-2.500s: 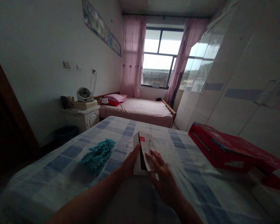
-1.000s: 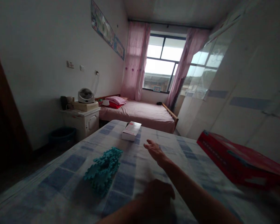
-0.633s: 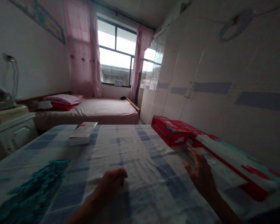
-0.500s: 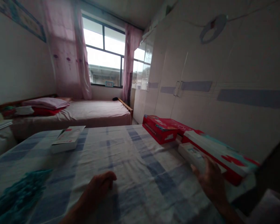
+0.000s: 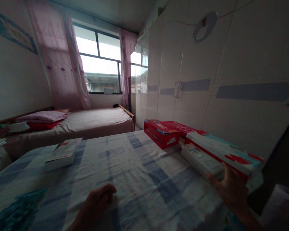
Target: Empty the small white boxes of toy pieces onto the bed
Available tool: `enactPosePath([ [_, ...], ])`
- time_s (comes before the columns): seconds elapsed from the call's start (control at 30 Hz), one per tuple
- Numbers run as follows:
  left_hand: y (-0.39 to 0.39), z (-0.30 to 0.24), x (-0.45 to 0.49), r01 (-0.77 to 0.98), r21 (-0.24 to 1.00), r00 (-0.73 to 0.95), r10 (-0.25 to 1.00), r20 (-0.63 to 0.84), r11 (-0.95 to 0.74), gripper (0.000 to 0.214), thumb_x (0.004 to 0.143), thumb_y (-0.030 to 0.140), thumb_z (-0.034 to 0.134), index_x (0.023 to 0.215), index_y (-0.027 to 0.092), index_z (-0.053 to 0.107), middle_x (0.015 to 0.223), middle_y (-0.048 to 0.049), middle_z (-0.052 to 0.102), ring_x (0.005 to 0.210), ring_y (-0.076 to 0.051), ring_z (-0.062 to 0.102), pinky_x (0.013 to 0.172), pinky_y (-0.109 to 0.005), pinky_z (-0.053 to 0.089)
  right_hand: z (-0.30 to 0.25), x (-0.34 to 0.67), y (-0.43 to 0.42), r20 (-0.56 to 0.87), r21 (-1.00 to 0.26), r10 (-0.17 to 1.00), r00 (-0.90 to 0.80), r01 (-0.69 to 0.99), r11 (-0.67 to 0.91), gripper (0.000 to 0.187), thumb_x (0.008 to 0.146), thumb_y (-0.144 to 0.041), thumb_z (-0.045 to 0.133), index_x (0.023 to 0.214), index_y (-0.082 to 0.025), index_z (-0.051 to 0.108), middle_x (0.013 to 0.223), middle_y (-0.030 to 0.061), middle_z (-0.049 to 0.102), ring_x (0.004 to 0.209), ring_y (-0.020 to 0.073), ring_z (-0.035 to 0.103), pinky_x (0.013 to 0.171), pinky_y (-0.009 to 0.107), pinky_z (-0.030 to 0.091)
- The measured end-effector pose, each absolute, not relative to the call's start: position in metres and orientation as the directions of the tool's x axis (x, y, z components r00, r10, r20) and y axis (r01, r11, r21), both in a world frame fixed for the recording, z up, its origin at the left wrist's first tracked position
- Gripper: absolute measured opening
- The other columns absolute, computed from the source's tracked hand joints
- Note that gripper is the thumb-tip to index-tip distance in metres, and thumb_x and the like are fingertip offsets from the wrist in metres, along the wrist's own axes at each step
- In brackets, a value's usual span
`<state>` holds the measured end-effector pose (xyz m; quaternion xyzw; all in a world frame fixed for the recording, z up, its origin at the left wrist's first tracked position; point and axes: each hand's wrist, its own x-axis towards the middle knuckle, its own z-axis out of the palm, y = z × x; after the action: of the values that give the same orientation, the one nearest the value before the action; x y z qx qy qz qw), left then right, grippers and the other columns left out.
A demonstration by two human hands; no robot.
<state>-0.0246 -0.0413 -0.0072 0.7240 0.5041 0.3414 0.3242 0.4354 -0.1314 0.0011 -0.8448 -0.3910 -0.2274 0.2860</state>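
My right hand (image 5: pixel 228 189) grips the near end of a flat white box (image 5: pixel 201 160) lying on the blue-checked bed cover (image 5: pixel 139 166) at the right. Just behind it sits a long red and white box (image 5: pixel 221 152), and farther back a red box (image 5: pixel 162 133). My left hand (image 5: pixel 97 200) rests on the cover near the front, fingers curled, holding nothing. A small white box with a red mark (image 5: pixel 62 154) lies on the cover at the left, away from both hands.
A teal foam piece (image 5: pixel 12 215) lies at the lower left corner. White wardrobe doors (image 5: pixel 207 86) run along the right. A pink bed (image 5: pixel 91 120) with folded bedding stands beyond, under a window (image 5: pixel 98 64) with pink curtains.
Both hands let go of the small white box, now lying far left. The view swung right. My right hand reached to the flat white box and closed on its end; my left settled on the cover.
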Motion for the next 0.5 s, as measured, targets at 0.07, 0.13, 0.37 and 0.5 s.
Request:
enactPosePath([
  [0.07, -0.041, -0.006, -0.025, 0.509, 0.812, 0.261, 0.95, 0.171, -0.286, 0.027, 0.073, 0.034, 0.042, 0.076, 0.02, 0.065, 0.059, -0.0001, 0.062, 0.058, -0.016, 0.057, 0.06, -0.026, 0.045, 0.002, 0.435, -0.13, 0.6, -0.289, 0.543, 0.587, 0.792, -0.538, 0.085, 0.073, -0.068, 0.039, 0.132, -0.007, 0.038, 0.123, 0.0231, 0.049, 0.118, 0.0386, 0.043, 0.093, 0.052, 0.037],
  [0.13, -0.042, -0.004, -0.024, 0.514, 0.808, 0.272, 0.948, 0.165, -0.288, 0.028, 0.073, 0.034, 0.041, 0.076, 0.019, 0.064, 0.059, -0.0004, 0.062, 0.058, -0.016, 0.057, 0.06, -0.026, 0.045, 0.0, 0.437, -0.127, 0.6, -0.281, 0.559, 0.572, 0.806, -0.521, 0.086, 0.072, -0.068, 0.038, 0.13, -0.004, 0.039, 0.124, 0.0243, 0.046, 0.118, 0.0375, 0.043, 0.095, 0.05, 0.036],
  [0.37, -0.044, 0.003, -0.023, 0.513, 0.801, 0.308, 0.937, 0.165, -0.31, 0.028, 0.073, 0.031, 0.038, 0.074, 0.018, 0.063, 0.057, 0.0006, 0.058, 0.056, -0.014, 0.053, 0.058, -0.024, 0.041, -0.006, 0.441, -0.115, 0.609, -0.32, 0.557, 0.565, 0.817, -0.48, 0.084, 0.07, -0.067, 0.041, 0.122, -0.002, 0.045, 0.114, 0.0252, 0.05, 0.116, 0.0388, 0.042, 0.086, 0.047, 0.043],
  [0.5, -0.044, 0.002, -0.022, 0.52, 0.801, 0.294, 0.943, 0.159, -0.297, 0.029, 0.072, 0.029, 0.037, 0.074, 0.018, 0.064, 0.056, 0.001, 0.057, 0.055, -0.014, 0.052, 0.058, -0.024, 0.04, -0.002, 0.436, -0.114, 0.57, -0.3, 0.582, 0.58, 0.806, -0.51, 0.084, 0.071, -0.068, 0.038, 0.125, -0.003, 0.043, 0.114, 0.0246, 0.05, 0.111, 0.0396, 0.046, 0.085, 0.049, 0.043],
])
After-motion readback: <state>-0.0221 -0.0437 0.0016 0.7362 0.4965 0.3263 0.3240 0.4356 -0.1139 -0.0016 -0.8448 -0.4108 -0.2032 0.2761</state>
